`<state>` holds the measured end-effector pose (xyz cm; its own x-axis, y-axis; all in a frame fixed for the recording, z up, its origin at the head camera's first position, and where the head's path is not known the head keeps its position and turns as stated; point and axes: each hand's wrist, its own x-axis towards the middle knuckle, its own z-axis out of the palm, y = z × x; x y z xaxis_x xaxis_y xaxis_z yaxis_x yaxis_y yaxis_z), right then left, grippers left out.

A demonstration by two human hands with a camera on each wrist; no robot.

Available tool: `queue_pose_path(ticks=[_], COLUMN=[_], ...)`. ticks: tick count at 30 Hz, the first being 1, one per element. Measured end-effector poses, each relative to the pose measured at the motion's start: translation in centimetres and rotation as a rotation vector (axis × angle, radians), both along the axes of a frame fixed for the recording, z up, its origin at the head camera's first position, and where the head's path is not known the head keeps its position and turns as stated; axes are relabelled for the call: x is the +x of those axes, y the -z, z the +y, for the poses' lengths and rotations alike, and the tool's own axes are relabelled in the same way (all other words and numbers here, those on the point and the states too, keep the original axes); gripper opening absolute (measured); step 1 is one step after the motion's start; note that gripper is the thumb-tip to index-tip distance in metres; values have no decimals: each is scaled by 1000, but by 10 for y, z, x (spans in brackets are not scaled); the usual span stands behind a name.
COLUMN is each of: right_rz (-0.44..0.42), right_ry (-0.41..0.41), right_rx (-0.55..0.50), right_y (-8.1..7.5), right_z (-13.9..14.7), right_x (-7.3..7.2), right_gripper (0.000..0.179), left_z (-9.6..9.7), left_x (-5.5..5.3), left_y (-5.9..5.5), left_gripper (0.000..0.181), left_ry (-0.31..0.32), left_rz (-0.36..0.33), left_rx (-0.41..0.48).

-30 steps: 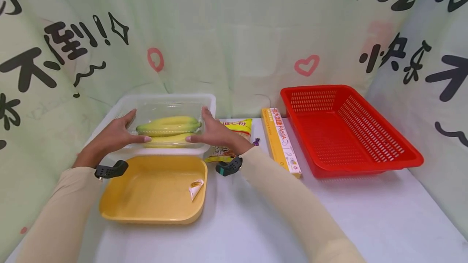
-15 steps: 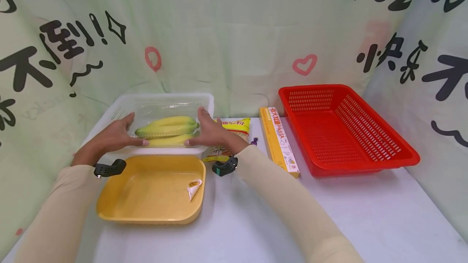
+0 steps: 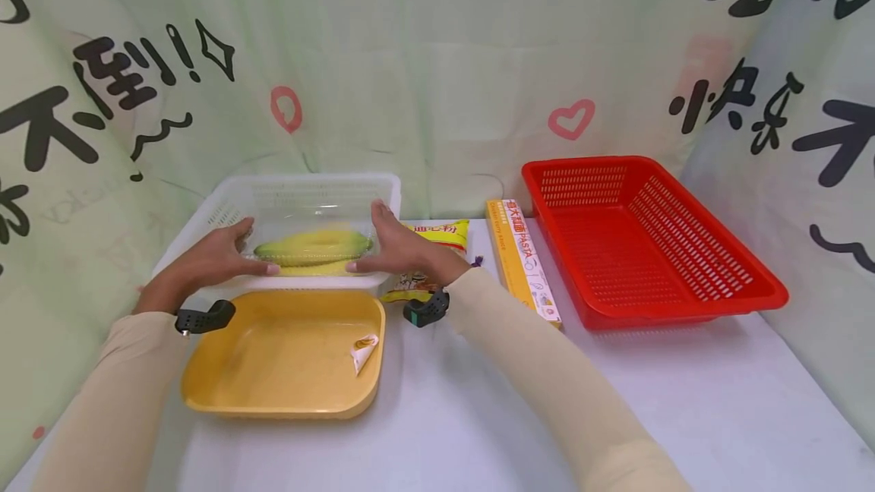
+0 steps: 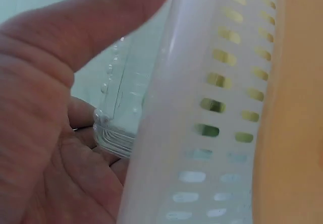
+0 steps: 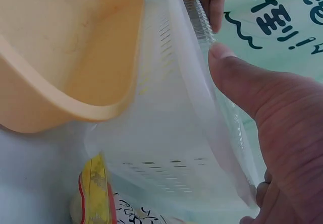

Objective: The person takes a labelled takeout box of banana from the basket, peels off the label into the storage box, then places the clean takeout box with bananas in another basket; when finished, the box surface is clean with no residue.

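A clear plastic box [image 3: 314, 212] lies at the top of a white slotted basket [image 3: 365, 182]. My left hand [image 3: 217, 255] grips its left end, and my right hand [image 3: 403, 243] its right end, thumbs on the near side. Yellow-green bananas [image 3: 311, 247] show through the clear plastic. They also show through the basket's slots in the left wrist view, where fingers curl behind the box's corner [image 4: 113, 133]. Whether they lie in the box or beneath it I cannot tell. In the right wrist view the right thumb [image 5: 242, 80] is at the box's near edge.
A yellow tub [image 3: 273, 355] with a curled paper scrap [image 3: 364, 352] on its wall stands before the white basket. To the right are a yellow noodle packet [image 3: 440, 234], a pasta box [image 3: 522, 260] and a red basket [image 3: 636, 249]. Printed cloth hangs behind.
Both hands and the clear box have sunk slightly toward the white basket. The bananas look more blurred through the plastic. Everything else stays in place.
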<state>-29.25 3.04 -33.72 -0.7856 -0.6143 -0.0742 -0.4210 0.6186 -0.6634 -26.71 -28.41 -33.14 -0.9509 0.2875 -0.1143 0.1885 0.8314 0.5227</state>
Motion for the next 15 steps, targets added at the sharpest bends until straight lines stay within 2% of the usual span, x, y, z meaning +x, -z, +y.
queue_pose_path(ticks=[8,15], right_rz=[7,-1], right_ry=[22,26], right_rx=[-8,-33], right_y=[-1,0], right_z=[1,6], right_x=[1,2], right_gripper=[111,110], left_z=[0,13], left_x=[2,5], left_y=[-6,-11], left_gripper=[115,110], left_ry=[-36,-42], left_rz=[12,35], left_rx=[9,75])
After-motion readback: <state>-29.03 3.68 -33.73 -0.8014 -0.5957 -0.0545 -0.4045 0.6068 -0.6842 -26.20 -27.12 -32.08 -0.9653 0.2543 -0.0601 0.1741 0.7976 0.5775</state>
